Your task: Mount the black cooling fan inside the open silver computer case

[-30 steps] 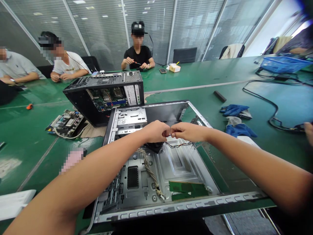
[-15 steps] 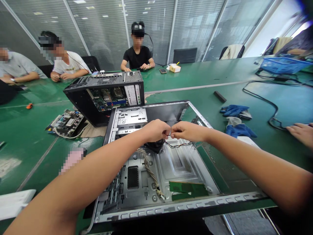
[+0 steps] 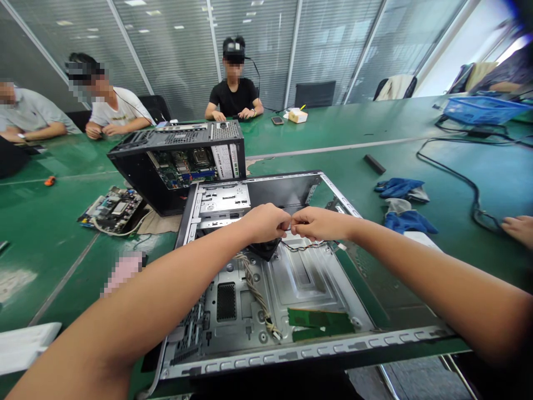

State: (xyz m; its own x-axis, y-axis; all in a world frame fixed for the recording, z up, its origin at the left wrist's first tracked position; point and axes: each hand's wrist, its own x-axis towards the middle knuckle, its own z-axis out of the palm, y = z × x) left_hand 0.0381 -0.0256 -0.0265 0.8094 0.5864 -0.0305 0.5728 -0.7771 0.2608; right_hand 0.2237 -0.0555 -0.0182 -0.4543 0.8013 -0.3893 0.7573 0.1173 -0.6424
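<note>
Above the open computer case (image 3: 308,351), my left hand (image 3: 270,221) and my right hand (image 3: 314,223) meet with fingertips almost touching. Both are closed in a pinch, and what lies between their fingers is too small to make out. Just below my left hand is a black fan (image 3: 265,250), partly hidden by it. A thin twisted cable (image 3: 306,246) leads from the fan to a white plug (image 3: 341,246) under my right wrist. On the case floor lie a braided bundle of wires (image 3: 256,291) and green memory sticks (image 3: 320,322).
A second computer tower (image 3: 175,150) stands behind to the left, beside a loose circuit board (image 3: 114,208). Blue gloves (image 3: 403,205), a black bar (image 3: 375,164) and a black cord (image 3: 453,172) lie to the right. Another person's hand (image 3: 518,228) rests at the right edge. People sit opposite.
My hands have hardly moved. The white plug now shows beneath my right wrist. At the right edge, the other person's hand has drawn back rightward, and the black cord has shifted right.
</note>
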